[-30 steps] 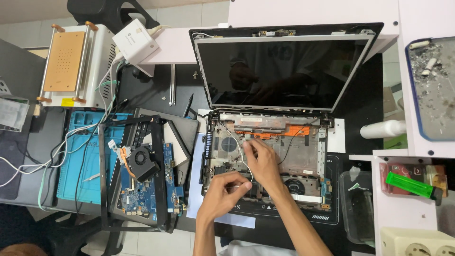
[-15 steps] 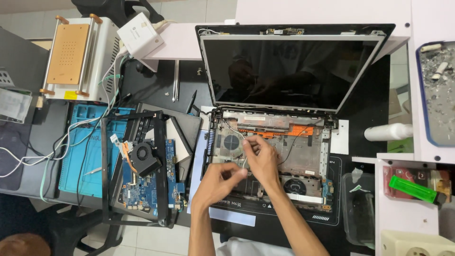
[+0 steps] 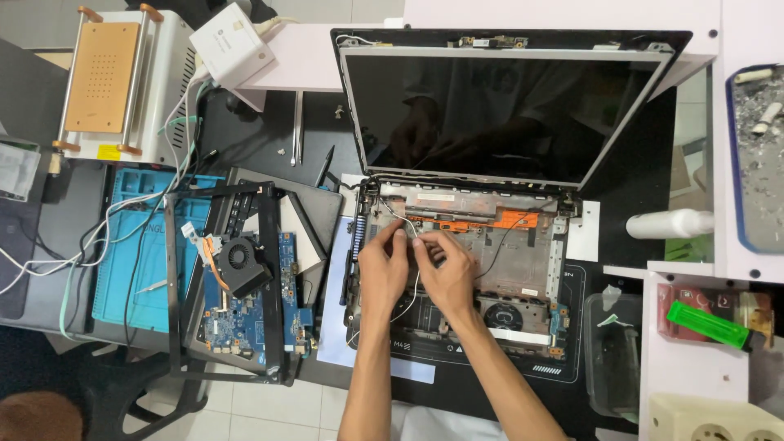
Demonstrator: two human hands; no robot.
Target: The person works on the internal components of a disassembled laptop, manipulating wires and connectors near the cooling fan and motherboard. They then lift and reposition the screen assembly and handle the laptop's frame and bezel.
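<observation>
Grey open laptop base [image 3: 457,261] with orange strip [image 3: 490,219] and black screen [image 3: 498,114]; at nine o'clock, blue circuit board [image 3: 245,314] on turquoise mat [image 3: 122,269]; at three o'clock, bright green lighter [image 3: 706,324]; at ten o'clock, tan-topped white machine [image 3: 114,82].

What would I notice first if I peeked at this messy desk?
In the middle, an opened-up laptop with its dark screen tilted back, and a left hand and right hand pinching thin wires inside it. To its left lies a blue circuit board with a black fan. At far right sits a bright green lighter.
</observation>
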